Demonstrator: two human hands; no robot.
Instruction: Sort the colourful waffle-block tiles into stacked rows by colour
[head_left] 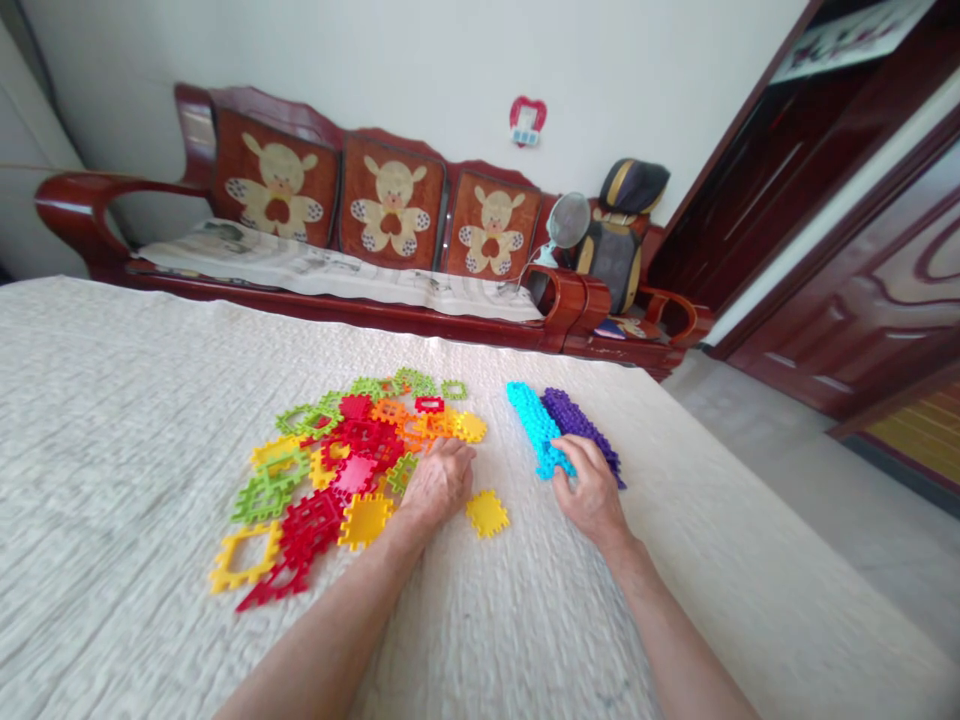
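A loose heap of flat plastic building tiles in red, yellow, green and orange lies on a cream quilted bed cover. My left hand rests knuckles up on the heap's right edge, fingers curled; whether it holds a tile is hidden. A single yellow tile lies just right of it. My right hand is closed on the near end of a cyan stack of tiles. A purple stack lies right beside the cyan one.
A dark red wooden bench with bear-print cushions runs along the far edge of the bed. A small fan and a bag stand at its right end. Floor and a wooden door lie to the right.
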